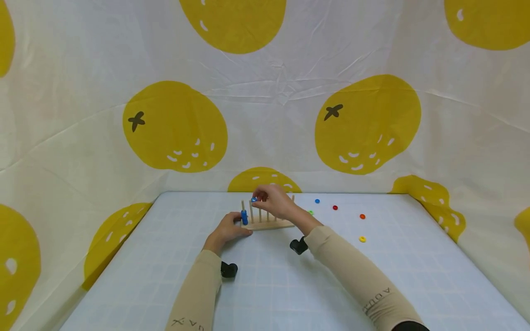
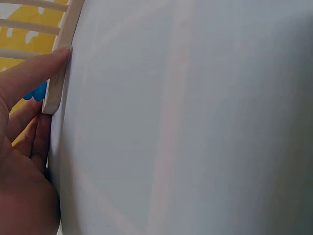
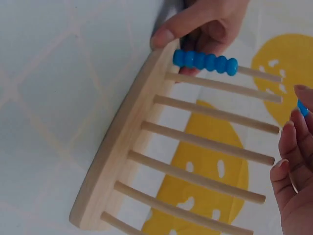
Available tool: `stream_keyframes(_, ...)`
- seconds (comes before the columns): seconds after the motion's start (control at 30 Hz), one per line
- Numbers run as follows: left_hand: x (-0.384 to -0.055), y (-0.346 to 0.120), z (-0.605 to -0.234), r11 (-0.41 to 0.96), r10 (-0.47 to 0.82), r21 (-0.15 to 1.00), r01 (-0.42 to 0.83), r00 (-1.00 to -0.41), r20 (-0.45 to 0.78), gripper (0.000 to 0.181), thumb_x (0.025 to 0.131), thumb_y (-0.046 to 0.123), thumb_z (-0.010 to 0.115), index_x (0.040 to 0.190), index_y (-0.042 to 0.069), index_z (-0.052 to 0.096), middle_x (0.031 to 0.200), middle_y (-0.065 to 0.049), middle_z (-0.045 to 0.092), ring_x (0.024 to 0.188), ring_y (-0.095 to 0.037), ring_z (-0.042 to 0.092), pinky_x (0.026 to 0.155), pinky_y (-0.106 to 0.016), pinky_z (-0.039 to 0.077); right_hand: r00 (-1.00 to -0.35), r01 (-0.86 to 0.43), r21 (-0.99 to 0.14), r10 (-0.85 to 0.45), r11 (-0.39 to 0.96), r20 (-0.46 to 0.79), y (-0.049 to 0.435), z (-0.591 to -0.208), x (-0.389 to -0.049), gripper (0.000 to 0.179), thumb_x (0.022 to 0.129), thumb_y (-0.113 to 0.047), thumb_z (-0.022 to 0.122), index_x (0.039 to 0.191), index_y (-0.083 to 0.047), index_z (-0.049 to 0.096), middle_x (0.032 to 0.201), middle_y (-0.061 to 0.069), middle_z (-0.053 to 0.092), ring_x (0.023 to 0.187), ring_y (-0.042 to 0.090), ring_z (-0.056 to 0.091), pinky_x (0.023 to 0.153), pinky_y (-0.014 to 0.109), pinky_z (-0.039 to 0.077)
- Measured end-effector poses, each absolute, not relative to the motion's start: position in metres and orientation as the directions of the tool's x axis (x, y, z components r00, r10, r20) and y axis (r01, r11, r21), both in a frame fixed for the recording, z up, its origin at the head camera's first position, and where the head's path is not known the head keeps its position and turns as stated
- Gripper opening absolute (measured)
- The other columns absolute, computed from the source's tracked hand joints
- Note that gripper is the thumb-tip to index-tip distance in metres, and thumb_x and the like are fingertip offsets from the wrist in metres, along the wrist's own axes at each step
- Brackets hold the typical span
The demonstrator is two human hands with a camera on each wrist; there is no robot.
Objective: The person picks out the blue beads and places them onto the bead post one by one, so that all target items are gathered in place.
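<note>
A wooden rack (image 1: 269, 225) carries a row of upright pegs, and blue rings (image 3: 205, 61) are stacked on the lower part of its leftmost peg. My left hand (image 1: 229, 228) grips the left end of the rack's base, thumb at the front and fingers behind, as the left wrist view also shows. Between the thumb and fingers of my right hand (image 1: 273, 201) is another blue ring (image 1: 254, 199), held close to the top of the second peg. In the right wrist view that ring (image 3: 302, 108) is mostly covered by the fingers. The other pegs in view bear no rings.
Loose rings lie on the table right of the rack: a blue one (image 1: 317, 201), a red one (image 1: 335, 208), an orange one (image 1: 362, 216) and a yellow one (image 1: 362, 239). A green ring (image 1: 311, 212) is partly hidden by my right wrist. A patterned curtain (image 1: 269, 115) stands behind.
</note>
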State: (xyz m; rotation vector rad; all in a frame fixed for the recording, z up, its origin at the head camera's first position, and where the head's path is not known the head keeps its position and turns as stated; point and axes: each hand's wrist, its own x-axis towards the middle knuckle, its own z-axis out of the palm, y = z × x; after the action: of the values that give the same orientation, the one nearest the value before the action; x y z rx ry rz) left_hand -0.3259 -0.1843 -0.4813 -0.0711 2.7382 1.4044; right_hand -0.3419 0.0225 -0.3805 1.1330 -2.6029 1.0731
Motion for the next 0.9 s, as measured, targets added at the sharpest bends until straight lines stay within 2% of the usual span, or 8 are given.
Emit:
stream_keyframes(0.63,-0.327,-0.185,-0.485,0.582,0.02,0.813,-0.024,-0.999,-0.044,0.074,0.078,0.02,0.089,0.139,-0.004,0.057,0.145,-0.023,0.054,0.14,-0.04,0.044,0.118,-0.057,0.032,-0.713,-0.684,-0.538,-0.607,0.493,0.351,-0.009,-0.385,-0.357,0.016,0.094,-0.016,0.076,0.106,-0.006,0.073,0.094,0.002,0.068,0.084,0.017,0.057,0.072,0.024,0.05)
stream_keyframes(0.9,-0.327,-0.187,-0.484,0.584,0.027,0.811,-0.021,-0.999,-0.045,0.074,0.078,0.02,0.089,0.14,-0.004,0.056,0.147,-0.022,0.054,0.14,-0.04,0.044,0.119,-0.057,0.031,-0.721,-0.676,-0.531,-0.61,0.511,0.33,-0.013,-0.389,-0.357,0.014,0.093,-0.017,0.077,0.103,-0.007,0.072,0.088,0.0,0.065,0.077,0.016,0.055,0.065,0.024,0.047)
